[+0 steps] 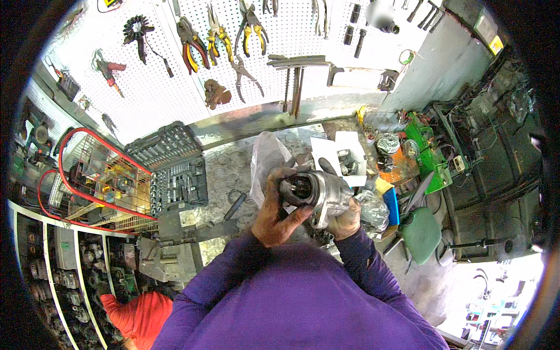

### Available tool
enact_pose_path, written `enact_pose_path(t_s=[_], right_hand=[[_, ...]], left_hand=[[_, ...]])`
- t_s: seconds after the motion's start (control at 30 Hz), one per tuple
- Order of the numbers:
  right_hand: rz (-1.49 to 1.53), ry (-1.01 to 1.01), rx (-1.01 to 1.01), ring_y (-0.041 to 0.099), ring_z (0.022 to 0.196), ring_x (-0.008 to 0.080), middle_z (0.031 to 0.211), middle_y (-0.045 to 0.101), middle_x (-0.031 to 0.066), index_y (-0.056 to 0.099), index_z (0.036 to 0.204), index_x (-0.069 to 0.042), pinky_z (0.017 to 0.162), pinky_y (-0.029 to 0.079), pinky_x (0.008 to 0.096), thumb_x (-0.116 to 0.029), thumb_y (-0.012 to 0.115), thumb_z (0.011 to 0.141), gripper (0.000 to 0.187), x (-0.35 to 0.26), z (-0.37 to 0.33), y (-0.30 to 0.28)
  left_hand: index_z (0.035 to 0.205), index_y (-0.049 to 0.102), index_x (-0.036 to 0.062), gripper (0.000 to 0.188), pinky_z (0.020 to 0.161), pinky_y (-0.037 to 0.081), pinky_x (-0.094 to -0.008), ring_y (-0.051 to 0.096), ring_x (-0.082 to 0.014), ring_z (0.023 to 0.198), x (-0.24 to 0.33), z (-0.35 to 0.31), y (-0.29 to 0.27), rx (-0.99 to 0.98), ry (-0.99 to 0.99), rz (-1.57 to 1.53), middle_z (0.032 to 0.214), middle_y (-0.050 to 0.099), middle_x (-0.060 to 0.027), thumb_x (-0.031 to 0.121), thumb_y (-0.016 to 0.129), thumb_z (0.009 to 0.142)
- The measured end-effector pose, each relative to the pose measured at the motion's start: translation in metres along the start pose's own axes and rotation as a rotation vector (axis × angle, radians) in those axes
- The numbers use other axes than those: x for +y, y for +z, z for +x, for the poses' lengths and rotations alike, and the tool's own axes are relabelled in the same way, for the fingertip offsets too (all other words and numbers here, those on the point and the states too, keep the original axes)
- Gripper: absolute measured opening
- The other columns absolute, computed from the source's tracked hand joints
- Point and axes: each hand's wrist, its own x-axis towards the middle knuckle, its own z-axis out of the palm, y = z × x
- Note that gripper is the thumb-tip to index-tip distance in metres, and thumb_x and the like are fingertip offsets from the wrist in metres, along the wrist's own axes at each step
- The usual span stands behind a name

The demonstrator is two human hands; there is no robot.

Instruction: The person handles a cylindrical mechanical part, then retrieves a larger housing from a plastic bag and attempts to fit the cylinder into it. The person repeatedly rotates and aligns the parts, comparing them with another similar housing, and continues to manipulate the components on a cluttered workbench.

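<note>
So the person in the purple sleeves is standing right at the bench point(233, 169) with a silver metal motor housing point(324, 195) held up in front of the chest, above the bench rather than resting on it. The left hand point(279, 213) is wrapped around the open round end of it, greasy fingers curled over the top of the rim and the thumb pressed along the underside. The right hand point(345, 220) cups the other end from below, fingers closed around the body, though most of them are hidden behind the part, so I can't tell exactly how they sit. Both hands are touching the housing, pretty much side by side.

Just behind the hands there's a crumpled clear plastic bag point(267, 157) and a few white paper sheets point(332, 153) lying on the bench. Another shiny crinkled bag point(373, 213) sits just to the right of the right hand. Off to the left is an open socket set case point(175, 166), and past that a wire basket with a red frame point(99, 181). The pegboard point(175, 70) on the back wall has pliers point(219, 38) with red and yellow grips hanging in a row. A green stool point(421, 233) stands down on the right, well apart from the hands.
</note>
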Motion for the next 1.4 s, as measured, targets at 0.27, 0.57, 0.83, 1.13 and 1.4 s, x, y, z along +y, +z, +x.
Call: enact_pose_path(t_s=[0.27,0.57,0.83,1.13,1.4], right_hand=[[-0.112,0.08,0.001,0.063,0.127,0.0341,0.141,0.06,0.0227,0.033,0.156,0.005,0.111,0.051,0.0451,-0.062,0.092,0.065,0.127,-0.017,-0.006,-0.03],[-0.731,0.112,0.063,0.072,0.11,0.0275,0.125,0.071,0.0185,0.057,0.137,0.007,0.098,0.059,0.0404,-0.02,0.064,0.099,0.047,-0.034,-0.009,-0.026],[-1.006,0.18,0.089,0.07,0.101,0.0226,0.112,0.074,0.0166,0.068,0.123,0.007,0.093,0.054,0.0356,-0.012,0.059,0.097,0.034,-0.071,-0.001,0.062],[-1.038,0.324,0.112,0.055,0.134,0.0298,0.143,0.059,0.022,0.051,0.149,0.003,0.112,0.043,0.0409,-0.036,0.06,0.103,0.06,-0.083,-0.032,0.036],[-0.747,0.097,0.295,0.063,0.118,0.0233,0.126,0.068,0.0177,0.059,0.138,0.003,0.101,0.05,0.0359,-0.031,0.056,0.106,0.047,-0.059,-0.064,0.021]], left_hand=[[0.14,0.046,0.0034,0.067,0.106,0.05,-0.0406,0.062,-0.0347,0.125,0.014,0.01,-0.008,-0.249,0.148,0.514,0.134,0.059,-0.0206,0.022,0.083,0.087],[0.115,0.071,-0.0015,0.035,0.089,0.057,-0.0371,0.074,-0.0254,0.097,0.022,0.009,-0.015,-0.117,-0.33,0.488,0.104,0.077,-0.0146,0.017,0.076,0.086],[0.122,0.07,-0.0018,0.04,0.094,0.056,-0.033,0.072,-0.0166,0.101,-0.003,-0.004,-0.039,-0.135,-0.375,0.443,0.112,0.077,-0.0123,0.005,0.08,0.084],[0.135,0.061,-0.0026,0.048,0.102,0.051,-0.0354,0.067,-0.0204,0.115,-0.044,-0.026,-0.032,-0.137,-0.311,0.178,0.125,0.071,-0.0128,0.01,0.076,0.091],[0.133,0.061,-0.0025,0.043,0.105,0.05,-0.0386,0.068,-0.0291,0.12,-0.045,-0.013,-0.015,-0.374,-0.276,0.314,0.127,0.071,-0.0184,0.002,0.061,0.09]])
